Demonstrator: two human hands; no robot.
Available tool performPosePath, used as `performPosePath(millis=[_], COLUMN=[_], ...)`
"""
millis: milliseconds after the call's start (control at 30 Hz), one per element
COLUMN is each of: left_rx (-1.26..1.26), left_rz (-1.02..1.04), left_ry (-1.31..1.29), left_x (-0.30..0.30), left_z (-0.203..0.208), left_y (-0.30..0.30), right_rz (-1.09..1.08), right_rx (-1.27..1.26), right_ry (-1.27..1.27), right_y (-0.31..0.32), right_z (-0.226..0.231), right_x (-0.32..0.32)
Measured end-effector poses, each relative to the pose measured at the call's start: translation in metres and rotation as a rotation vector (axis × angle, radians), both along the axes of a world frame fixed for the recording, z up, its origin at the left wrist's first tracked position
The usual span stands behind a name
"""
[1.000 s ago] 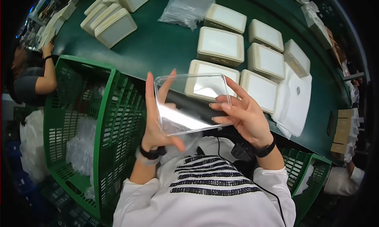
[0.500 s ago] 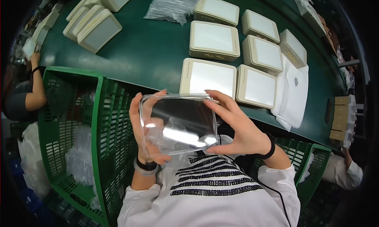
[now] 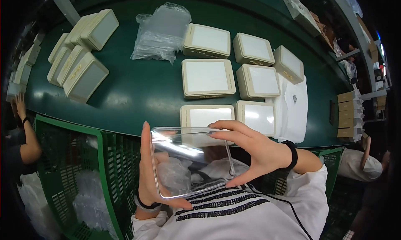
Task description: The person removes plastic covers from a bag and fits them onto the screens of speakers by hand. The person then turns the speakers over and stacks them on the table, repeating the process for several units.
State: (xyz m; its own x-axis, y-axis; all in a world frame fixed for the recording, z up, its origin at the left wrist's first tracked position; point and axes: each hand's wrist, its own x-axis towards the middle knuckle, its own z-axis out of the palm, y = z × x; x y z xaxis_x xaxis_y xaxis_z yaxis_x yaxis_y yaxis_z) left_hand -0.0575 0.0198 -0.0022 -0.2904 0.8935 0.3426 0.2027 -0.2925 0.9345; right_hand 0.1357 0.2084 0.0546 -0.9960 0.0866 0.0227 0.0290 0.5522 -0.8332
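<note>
We hold a clear rectangular plastic case (image 3: 194,161) between left hand (image 3: 147,175) and right hand (image 3: 264,152), each grip spread wide.

The left hand (image 3: 147,175) and right hand (image 3: 263,152) hold a clear plastic case (image 3: 196,158) by its opposite ends, and behind it shows what looks like crumpled film (image 3: 175,175), though reflections blur it. Beyond, cream boxes (image 3: 209,76) and a pile of clear sleeves (image 3: 163,33) rest on a green table (image 3: 138,91).
</note>
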Motion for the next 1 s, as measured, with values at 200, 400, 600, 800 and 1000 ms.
performPosePath(millis=[200, 400, 600, 800, 1000], left_rx=[-0.226, -0.239, -0.767, -0.953, -0.768], left_rz=[0.257, 0.318, -0.054, -0.200, -0.176], left_ry=[-0.475, -0.175, 0.727, 0.901, 0.937], left_x=[0.019, 0.009, -0.028, -0.017, -0.019], left_z=[0.029, 0.030, 0.060, 0.036, 0.018], left_y=[0.025, 0.008, -0.014, 0.020, 0.022], right_rz=[-0.087, -0.184, -0.175, -0.201, -0.208], right_rx=[-0.184, -0.118, 0.315, 0.413, 0.422], right_ry=[0.000, -0.013, -0.054, -0.184, -0.206], right_y=[-0.005, 0.004, 0.031, 0.029, 0.024], right_z=[-0.018, -0.019, -0.047, -0.060, -0.058], right_x=[0.002, 0.027, 0.032, 0.024, 0.015])
